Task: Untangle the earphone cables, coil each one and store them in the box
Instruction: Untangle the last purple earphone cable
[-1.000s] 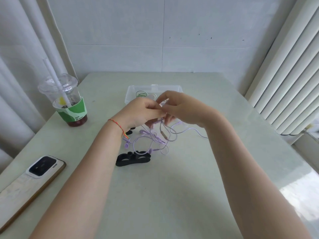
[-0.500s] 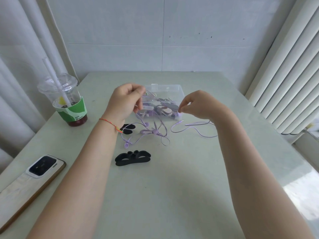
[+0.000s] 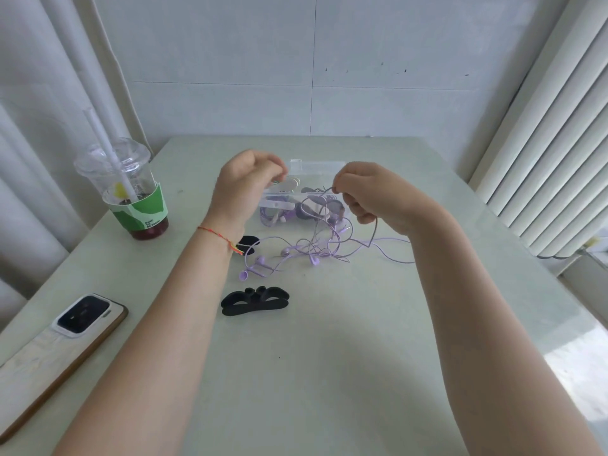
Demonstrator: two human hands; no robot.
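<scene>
Raised above the pale green bench (image 3: 329, 373), both hands apart with the tangle of purple earphone cables (image 3: 312, 248) strung between and below. Left hand (image 3: 245, 185) curled tight, blurred, apparently pinching a strand near the box; cannot tell which strand. Right hand (image 3: 371, 195) pinching a cable at the fingertips, a loop hanging from it down to the tangle. Earbuds and loose loops lying on the bench just in front of the clear plastic box (image 3: 316, 167), the box at the far middle, partly hidden by the hands, with more purple and pale pieces showing inside. Black cable holder (image 3: 255, 301) nearer, apart from the tangle. Lidded drink cup (image 3: 131, 195) with straw at far left, green sleeve bearing small white print, too small to read. Phone (image 3: 56, 350) face down at the left edge
</scene>
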